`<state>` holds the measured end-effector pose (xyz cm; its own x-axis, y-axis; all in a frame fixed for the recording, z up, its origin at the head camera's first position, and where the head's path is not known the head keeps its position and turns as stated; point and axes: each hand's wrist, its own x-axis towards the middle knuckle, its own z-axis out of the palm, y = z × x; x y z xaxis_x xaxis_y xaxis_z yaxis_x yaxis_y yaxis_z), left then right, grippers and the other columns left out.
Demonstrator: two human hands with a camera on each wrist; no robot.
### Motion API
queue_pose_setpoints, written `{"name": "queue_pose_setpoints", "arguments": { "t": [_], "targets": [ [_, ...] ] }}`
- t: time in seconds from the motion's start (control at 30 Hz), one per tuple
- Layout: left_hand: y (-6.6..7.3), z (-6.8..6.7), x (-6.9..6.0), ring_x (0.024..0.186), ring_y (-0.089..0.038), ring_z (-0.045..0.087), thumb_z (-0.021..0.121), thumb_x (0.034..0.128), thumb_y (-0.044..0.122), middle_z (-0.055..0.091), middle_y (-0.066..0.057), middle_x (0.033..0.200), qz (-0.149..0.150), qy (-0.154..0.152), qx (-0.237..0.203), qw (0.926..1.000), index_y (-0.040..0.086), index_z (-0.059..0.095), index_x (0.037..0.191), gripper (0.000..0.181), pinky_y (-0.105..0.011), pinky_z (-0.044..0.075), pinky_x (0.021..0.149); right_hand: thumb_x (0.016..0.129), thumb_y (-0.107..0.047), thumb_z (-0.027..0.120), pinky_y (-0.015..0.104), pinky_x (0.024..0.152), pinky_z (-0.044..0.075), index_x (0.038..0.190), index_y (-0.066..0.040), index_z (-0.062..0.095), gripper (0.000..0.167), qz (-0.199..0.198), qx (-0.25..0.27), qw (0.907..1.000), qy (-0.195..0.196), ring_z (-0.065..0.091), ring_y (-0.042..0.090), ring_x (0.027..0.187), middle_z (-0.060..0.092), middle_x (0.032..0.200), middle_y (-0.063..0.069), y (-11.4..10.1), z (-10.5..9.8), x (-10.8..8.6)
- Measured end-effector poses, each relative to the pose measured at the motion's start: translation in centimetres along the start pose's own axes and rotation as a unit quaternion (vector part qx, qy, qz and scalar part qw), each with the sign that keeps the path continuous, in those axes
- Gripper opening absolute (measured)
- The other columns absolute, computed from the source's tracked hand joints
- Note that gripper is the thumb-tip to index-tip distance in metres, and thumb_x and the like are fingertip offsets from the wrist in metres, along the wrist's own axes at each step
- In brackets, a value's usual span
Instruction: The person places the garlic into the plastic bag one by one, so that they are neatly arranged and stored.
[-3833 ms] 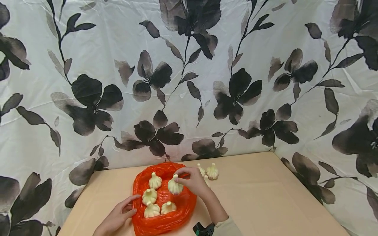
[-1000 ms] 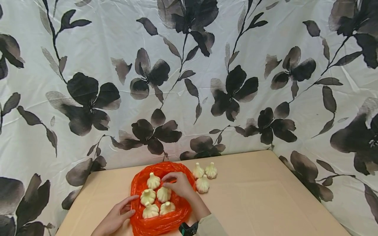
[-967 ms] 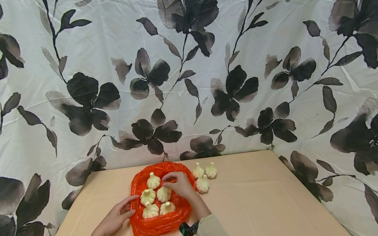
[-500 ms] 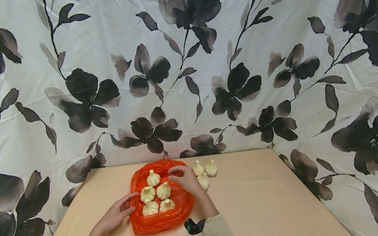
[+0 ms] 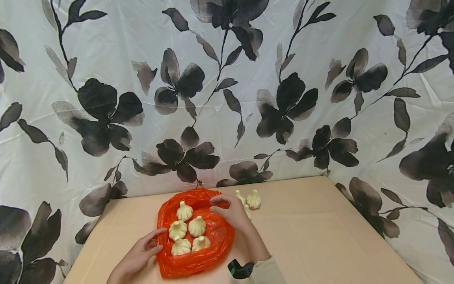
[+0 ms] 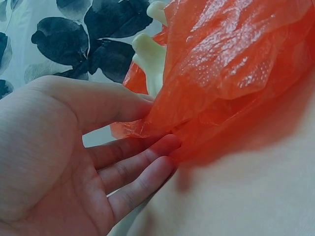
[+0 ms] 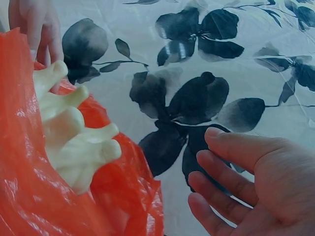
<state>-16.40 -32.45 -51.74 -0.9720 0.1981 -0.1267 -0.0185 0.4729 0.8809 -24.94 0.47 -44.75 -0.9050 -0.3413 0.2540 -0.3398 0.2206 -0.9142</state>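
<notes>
A red plastic bag (image 5: 220, 230) lies with its mouth spread wide, and several pale garlic bulbs (image 5: 196, 226) sit inside it. My left hand (image 5: 136, 256) holds the bag's left rim; the left wrist view shows the thumb (image 6: 123, 105) on one side of the film and the fingertips on the other. Over the bag's right rim hovers my right hand (image 5: 232, 213), holding nothing. In the right wrist view its fingers (image 7: 221, 182) are apart and loosely bent, away from the bulbs (image 7: 83, 152).
Three more garlic bulbs (image 5: 253, 200) stand on the table (image 5: 319, 236) just beyond the right hand, two of them partly hidden by it. A flower-printed cloth (image 5: 227, 98) hangs behind the table. My right wrist wears a black strapped device (image 5: 240, 269).
My right hand set a garlic bulb down in the bag, let go and drew back to the right and upward. The left hand has stayed at the bag's left rim.
</notes>
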Motion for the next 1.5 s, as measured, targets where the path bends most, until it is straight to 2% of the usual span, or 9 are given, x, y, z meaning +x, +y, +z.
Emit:
{"name": "queue_pose_setpoints", "arguments": {
  "t": [0.2, 0.43, 0.7, 0.83, 0.9, 1.0, 1.1, 1.27, 1.5],
  "targets": [
    [0.2, 0.0, 0.1, 0.105, -0.014, 0.055, 0.062, 0.0934, 0.021, 0.044, -0.023, 0.14, 0.005, 0.0, 0.002, 1.0, 0.006, 0.041, 0.144, 0.056, -0.016, 0.046, 0.082, 0.086, -0.022, 0.073, 0.026, 0.087, 0.053, 0.109, -0.016, 0.072, 0.024, 0.008, -0.008, 0.9998, 0.016, 0.063, 0.017, 0.1, 0.072, 0.107, 0.0, 0.3, -0.8, -0.5],
    [0.2, 0.1, 0.0, 0.106, -0.018, 0.055, 0.062, 0.0935, 0.021, 0.044, -0.024, 0.139, 0.002, -0.006, -0.005, 1.0, 0.005, 0.039, 0.145, 0.058, -0.016, 0.047, 0.082, 0.086, -0.017, 0.072, 0.04, 0.09, 0.054, 0.111, -0.01, 0.071, 0.026, 0.0, 0.009, 0.9996, 0.026, 0.064, 0.026, 0.104, 0.071, 0.11, 0.007, 0.6, -1.3, -1.1],
    [0.3, 0.8, -0.8, 0.11, -0.027, 0.053, 0.062, 0.0926, 0.019, 0.044, -0.024, 0.14, -0.009, 0.003, -0.003, 1.0, 0.005, 0.039, 0.144, 0.058, -0.017, 0.047, 0.081, 0.086, -0.022, 0.073, 0.029, 0.086, 0.055, 0.109, -0.016, 0.072, 0.024, 0.016, -0.003, 0.9993, 0.035, 0.064, 0.018, 0.1, 0.071, 0.107, 0.003, 1.2, -2.5, -2.0],
    [0.5, 1.2, -1.3, 0.111, -0.028, 0.053, 0.062, 0.0931, 0.019, 0.044, -0.025, 0.139, -0.015, 0.004, -0.007, 0.9999, 0.005, 0.039, 0.145, 0.058, -0.017, 0.047, 0.08, 0.086, -0.021, 0.073, 0.03, 0.085, 0.056, 0.109, -0.014, 0.072, 0.024, 0.021, 0.001, 0.9992, 0.035, 0.064, 0.019, 0.098, 0.071, 0.107, 0.005, 1.4, -3.2, -2.5],
    [0.6, 1.4, -1.5, 0.111, -0.028, 0.053, 0.062, 0.0933, 0.019, 0.044, -0.025, 0.14, -0.017, 0.004, -0.011, 0.9998, 0.005, 0.038, 0.145, 0.059, -0.017, 0.047, 0.08, 0.085, -0.02, 0.073, 0.03, 0.084, 0.056, 0.11, -0.012, 0.071, 0.026, 0.021, 0.004, 0.9991, 0.037, 0.065, 0.02, 0.098, 0.071, 0.107, 0.006, 1.3, -3.5, -2.8],
    [0.8, 1.8, -1.9, 0.11, -0.027, 0.054, 0.062, 0.0932, 0.019, 0.043, -0.025, 0.14, -0.017, 0.008, -0.013, 0.9997, 0.004, 0.038, 0.145, 0.059, -0.017, 0.047, 0.08, 0.086, -0.016, 0.072, 0.031, 0.084, 0.056, 0.111, -0.008, 0.07, 0.026, 0.023, -0.001, 0.9991, 0.035, 0.065, 0.025, 0.099, 0.07, 0.108, 0.01, -0.2, -4.2, -3.6],
    [0.8, 1.8, -1.9, 0.109, -0.024, 0.054, 0.061, 0.0936, 0.02, 0.043, -0.025, 0.14, -0.011, 0.007, -0.011, 0.9999, 0.004, 0.038, 0.145, 0.058, -0.017, 0.047, 0.081, 0.086, -0.012, 0.072, 0.028, 0.083, 0.055, 0.11, -0.007, 0.07, 0.025, 0.019, -0.007, 0.999, 0.04, 0.064, 0.026, 0.1, 0.071, 0.107, 0.013, -0.2, -4.5, -3.6],
    [0.8, 1.8, -2.0, 0.109, -0.018, 0.055, 0.059, 0.0952, 0.022, 0.04, -0.027, 0.144, 0.003, 0.0, -0.01, 0.9999, 0.004, 0.037, 0.146, 0.058, -0.016, 0.046, 0.083, 0.085, -0.016, 0.074, 0.018, 0.078, 0.052, 0.108, -0.009, 0.072, 0.024, 0.011, -0.001, 0.9985, 0.054, 0.065, 0.02, 0.095, 0.072, 0.103, 0.008, 1.6, -4.9, -3.3],
    [0.8, 1.7, -1.9, 0.11, -0.022, 0.055, 0.06, 0.0946, 0.021, 0.04, -0.026, 0.144, -0.002, 0.002, -0.011, 0.9999, 0.005, 0.038, 0.145, 0.058, -0.016, 0.047, 0.083, 0.085, -0.016, 0.074, 0.028, 0.083, 0.055, 0.106, -0.011, 0.073, 0.022, 0.019, -0.016, 0.9975, 0.066, 0.065, 0.02, 0.096, 0.072, 0.101, 0.005, 2.3, -5.6, -3.4]
  ]
}}
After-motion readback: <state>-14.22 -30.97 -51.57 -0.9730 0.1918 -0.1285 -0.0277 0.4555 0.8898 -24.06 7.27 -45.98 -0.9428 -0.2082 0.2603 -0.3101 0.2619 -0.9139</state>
